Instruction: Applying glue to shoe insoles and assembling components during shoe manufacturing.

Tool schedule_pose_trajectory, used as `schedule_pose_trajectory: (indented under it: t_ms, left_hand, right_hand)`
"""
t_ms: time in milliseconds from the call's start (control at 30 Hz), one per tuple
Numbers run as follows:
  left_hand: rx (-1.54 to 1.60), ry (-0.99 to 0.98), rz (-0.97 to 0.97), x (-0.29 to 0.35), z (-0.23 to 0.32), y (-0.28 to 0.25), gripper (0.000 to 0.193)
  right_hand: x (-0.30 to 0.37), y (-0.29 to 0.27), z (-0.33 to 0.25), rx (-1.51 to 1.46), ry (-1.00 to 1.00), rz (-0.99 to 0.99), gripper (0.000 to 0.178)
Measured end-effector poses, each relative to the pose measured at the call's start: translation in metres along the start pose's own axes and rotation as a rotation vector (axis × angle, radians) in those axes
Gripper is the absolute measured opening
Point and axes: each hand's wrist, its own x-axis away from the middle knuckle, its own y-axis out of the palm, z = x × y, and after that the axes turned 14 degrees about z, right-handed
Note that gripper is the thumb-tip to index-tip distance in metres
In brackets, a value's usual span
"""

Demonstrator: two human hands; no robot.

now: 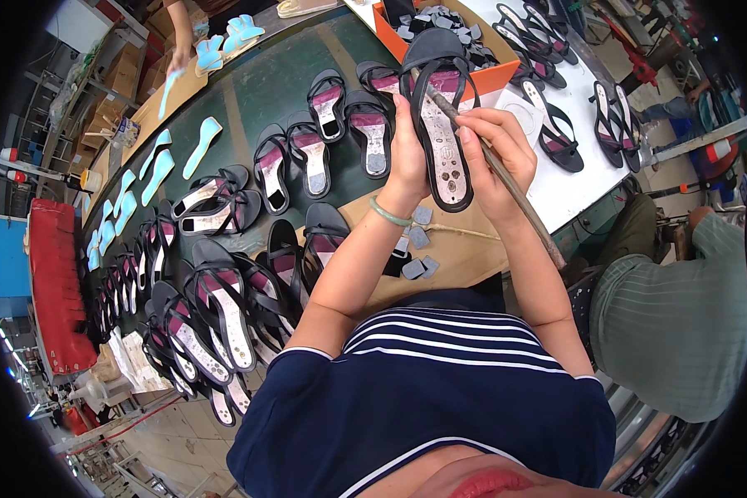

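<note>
My left hand [409, 158] grips a black thong sandal [451, 166] by its side. The sandal is held up above the table with its pinkish-white insole facing me, patched with dark pink near the straps. In my right hand [504, 153] is a long thin brown stick [519, 199], pinched between thumb and fingers. Its upper end reaches over the insole near the straps; whether the tip touches cannot be made out. Below the hands, several small grey pads [421, 239] lie on a brown cardboard sheet [465, 259].
Rows of black sandals [314, 162] cover the green table [249, 91], with more [224, 303] at its near left. An orange box [496, 79] of grey pads stands at the back. Pale blue sole pieces [201, 148] lie far left. A co-worker [668, 319] sits at right; another person's hand [179, 58] reaches in far left.
</note>
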Motion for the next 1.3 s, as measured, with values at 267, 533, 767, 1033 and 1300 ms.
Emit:
schedule_pose_trajectory:
  t_ms: [267,533,767,1033,1300]
  left_hand:
    - [-0.071,-0.023,-0.038,0.000,0.005,-0.004,0.067]
    - [-0.126,-0.004,-0.071,0.002,0.009,-0.004,0.069]
    - [-0.159,-0.017,-0.047,-0.002,0.009,-0.009,0.070]
    - [-0.038,-0.013,-0.013,0.000,0.004,0.001,0.071]
    - [0.037,0.055,-0.023,0.006,0.007,0.001,0.070]
  right_hand:
    - [-0.008,-0.009,-0.001,-0.016,0.021,-0.055,0.010]
    - [-0.019,-0.021,-0.005,-0.043,0.057,-0.163,0.009]
    - [-0.027,-0.043,-0.005,-0.112,0.061,-0.243,0.007]
    - [-0.004,-0.016,-0.004,0.039,-0.054,0.035,0.010]
    - [0.007,0.000,0.005,0.115,-0.144,0.077,0.015]
